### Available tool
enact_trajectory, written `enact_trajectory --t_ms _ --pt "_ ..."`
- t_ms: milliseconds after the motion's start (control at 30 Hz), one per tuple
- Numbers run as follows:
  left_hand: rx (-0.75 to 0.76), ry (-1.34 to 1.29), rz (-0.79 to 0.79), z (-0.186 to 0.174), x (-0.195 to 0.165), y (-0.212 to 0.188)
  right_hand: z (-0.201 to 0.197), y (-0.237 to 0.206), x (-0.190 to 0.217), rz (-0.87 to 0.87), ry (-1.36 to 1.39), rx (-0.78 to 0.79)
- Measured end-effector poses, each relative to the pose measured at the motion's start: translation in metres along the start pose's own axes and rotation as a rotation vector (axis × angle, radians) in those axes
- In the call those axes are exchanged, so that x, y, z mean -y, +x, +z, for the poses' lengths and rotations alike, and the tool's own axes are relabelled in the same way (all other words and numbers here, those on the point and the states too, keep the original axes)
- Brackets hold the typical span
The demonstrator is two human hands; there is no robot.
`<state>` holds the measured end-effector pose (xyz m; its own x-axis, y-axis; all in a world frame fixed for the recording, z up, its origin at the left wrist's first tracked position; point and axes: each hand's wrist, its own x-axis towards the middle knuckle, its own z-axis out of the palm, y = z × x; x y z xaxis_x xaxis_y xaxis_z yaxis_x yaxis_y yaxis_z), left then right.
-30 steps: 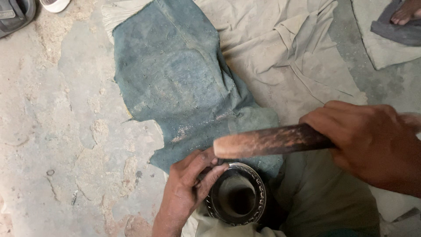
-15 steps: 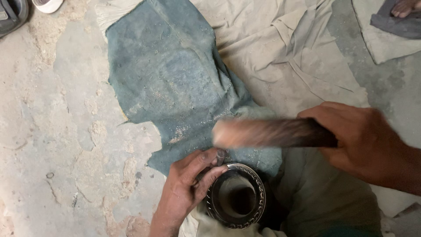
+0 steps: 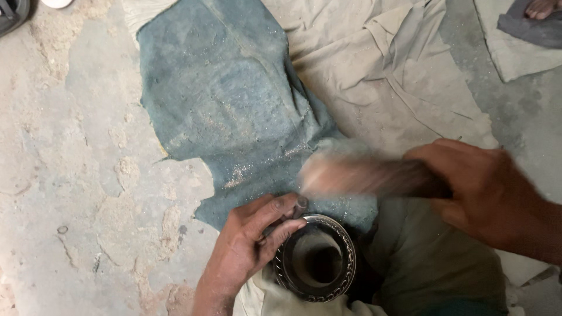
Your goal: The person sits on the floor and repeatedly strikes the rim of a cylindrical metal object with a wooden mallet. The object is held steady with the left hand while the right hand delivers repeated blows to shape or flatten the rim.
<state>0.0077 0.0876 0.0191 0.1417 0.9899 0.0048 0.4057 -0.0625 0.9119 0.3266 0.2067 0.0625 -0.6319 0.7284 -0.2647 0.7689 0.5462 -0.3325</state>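
Your right hand [image 3: 489,196] is clenched around a wooden mallet [image 3: 369,177], blurred, its long axis near horizontal with the pale end pointing left, above a patterned metal ring [image 3: 316,257]. Your left hand [image 3: 252,243] pinches a small punch [image 3: 300,206] against the ring's upper-left rim. A blue-green cloth [image 3: 228,99] lies beyond.

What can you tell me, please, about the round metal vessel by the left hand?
The round metal vessel looks like dull grey metal with a patterned band running round its rim. Its mouth faces the camera, showing a dark, empty-looking inside. It sits low in the frame, partly wrapped in beige cloth, beside a blue-green cloth. The left hand grips its rim on the left. The right hand holds a blurred wooden stick above it.
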Motion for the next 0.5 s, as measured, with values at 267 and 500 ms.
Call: enact_trajectory --t_ms 267,500 --pt "0.039 0.025 -0.001 -0.003 -0.005 0.005 0.013 -0.006 -0.004 -0.061 0.026 -0.085" --pt "0.08 0.037 0.014 -0.008 -0.007 0.008 0.013 -0.007 -0.005 0.11 0.171 -0.004"
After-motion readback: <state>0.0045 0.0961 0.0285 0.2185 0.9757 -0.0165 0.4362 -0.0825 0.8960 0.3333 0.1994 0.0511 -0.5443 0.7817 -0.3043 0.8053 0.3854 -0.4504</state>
